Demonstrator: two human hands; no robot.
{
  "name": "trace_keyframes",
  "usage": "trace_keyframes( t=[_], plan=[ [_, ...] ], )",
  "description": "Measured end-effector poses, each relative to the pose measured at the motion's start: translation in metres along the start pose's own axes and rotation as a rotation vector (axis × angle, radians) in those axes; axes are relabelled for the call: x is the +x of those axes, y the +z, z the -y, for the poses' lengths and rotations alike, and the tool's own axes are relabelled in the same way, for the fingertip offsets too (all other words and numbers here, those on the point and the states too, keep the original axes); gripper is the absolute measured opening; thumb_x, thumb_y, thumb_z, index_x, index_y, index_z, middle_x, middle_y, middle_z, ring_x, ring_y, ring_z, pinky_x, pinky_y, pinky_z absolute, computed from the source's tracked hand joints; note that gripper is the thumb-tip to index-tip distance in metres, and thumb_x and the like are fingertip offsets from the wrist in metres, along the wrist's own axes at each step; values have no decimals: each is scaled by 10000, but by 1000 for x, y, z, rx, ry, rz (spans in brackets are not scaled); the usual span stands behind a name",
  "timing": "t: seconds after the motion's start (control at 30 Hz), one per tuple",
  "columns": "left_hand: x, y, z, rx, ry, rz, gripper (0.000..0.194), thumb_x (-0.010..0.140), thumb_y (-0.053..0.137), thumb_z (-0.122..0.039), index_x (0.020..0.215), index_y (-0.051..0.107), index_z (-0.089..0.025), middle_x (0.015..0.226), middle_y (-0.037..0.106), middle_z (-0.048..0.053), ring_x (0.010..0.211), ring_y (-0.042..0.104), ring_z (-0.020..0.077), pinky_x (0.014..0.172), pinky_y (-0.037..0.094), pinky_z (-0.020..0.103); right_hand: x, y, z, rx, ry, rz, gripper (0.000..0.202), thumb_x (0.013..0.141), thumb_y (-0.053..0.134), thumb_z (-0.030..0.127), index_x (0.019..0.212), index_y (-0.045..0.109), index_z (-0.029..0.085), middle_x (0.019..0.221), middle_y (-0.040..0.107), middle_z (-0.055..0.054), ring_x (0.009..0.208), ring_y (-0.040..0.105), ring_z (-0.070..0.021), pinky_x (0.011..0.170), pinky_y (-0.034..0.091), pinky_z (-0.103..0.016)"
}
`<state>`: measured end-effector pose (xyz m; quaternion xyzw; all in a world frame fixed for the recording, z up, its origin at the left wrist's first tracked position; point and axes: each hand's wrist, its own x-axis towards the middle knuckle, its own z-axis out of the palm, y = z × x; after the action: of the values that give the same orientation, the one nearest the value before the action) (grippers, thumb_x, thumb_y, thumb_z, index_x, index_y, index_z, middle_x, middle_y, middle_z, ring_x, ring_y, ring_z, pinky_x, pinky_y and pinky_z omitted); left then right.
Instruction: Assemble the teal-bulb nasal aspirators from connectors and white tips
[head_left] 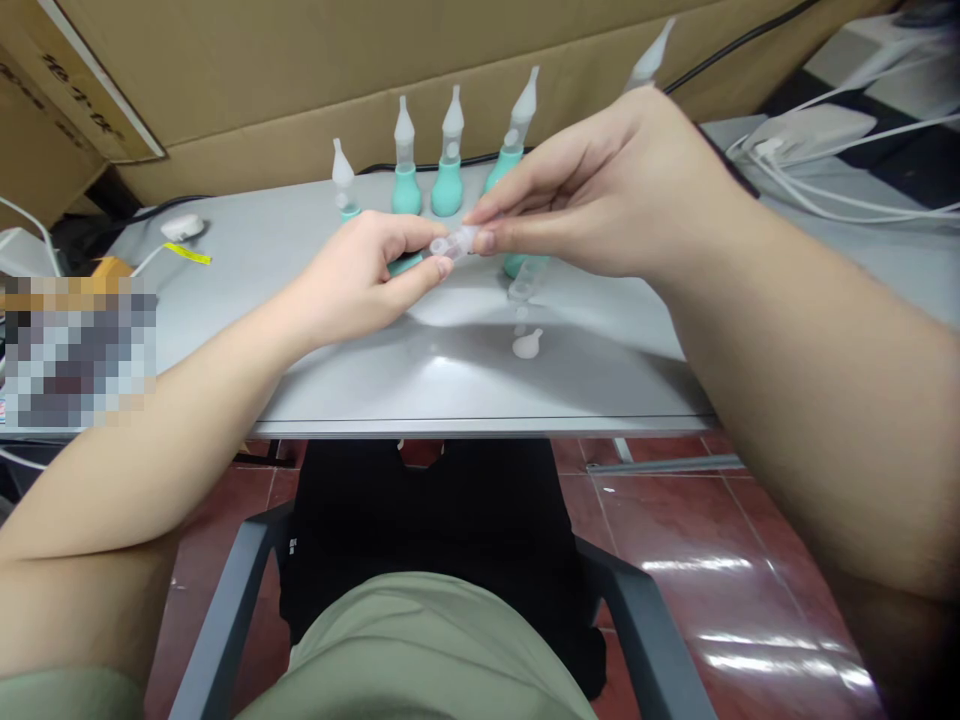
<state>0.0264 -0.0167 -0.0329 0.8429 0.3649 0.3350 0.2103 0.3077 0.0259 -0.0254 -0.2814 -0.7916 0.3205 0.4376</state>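
The grey tabletop (337, 385) stretches out before you. Over it, your right hand (600, 190) and left hand (360, 275) are close together, each pinching with thumb and index finger. Along the far side stand teal-bulbed nasal aspirators (448, 190), the leftmost partly hidden by your left hand. Another teal bulb (516, 266) shows partly below your right hand; nearer you lies a loose white nozzle (527, 344). Between your hands, gripped at either end, is a small clear plastic fitting (454, 244).
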Motion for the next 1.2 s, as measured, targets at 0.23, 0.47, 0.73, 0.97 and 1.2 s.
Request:
trace_keyframes(
  t=[0.23,0.47,0.73,0.97,1.2],
  plan=[
    [-1,0,-3,7,-26,12,202,1088,813,-377,1121,958,-242,923,749,28,795,538,216,790,486,402,-2,0,3,9,9,-1,287,900,1158,120,950,1060,385,935,950,11,856,919,-287,845,816,-437],
    [-1,0,-3,66,-14,23,202,1068,735,-343,1013,899,-237,875,686,30,781,503,210,759,427,403,-2,3,0,6,24,12,275,909,1151,131,949,1058,387,941,952,6,865,926,-298,846,820,-456],
    [0,-1,-4,11,-53,55,193,1054,767,-409,956,825,-254,852,632,29,763,465,212,764,380,419,-7,3,7,19,21,18,254,897,1143,173,954,1060,406,971,959,18,931,933,-321,919,840,-480],
    [2,-2,-3,-37,-63,59,341,1095,818,-513,866,738,-274,762,592,12,711,429,203,738,361,419,-7,6,7,68,20,30,183,930,1146,240,966,1052,393,1006,959,3,1000,958,-339,1037,858,-524],
    [5,-4,-2,-109,-63,-56,180,1033,872,-411,1064,925,-242,886,733,46,815,584,223,784,490,418,0,9,12,135,4,-79,218,910,1124,183,972,1044,375,1009,960,1,940,922,-280,957,810,-439]
  ],
)
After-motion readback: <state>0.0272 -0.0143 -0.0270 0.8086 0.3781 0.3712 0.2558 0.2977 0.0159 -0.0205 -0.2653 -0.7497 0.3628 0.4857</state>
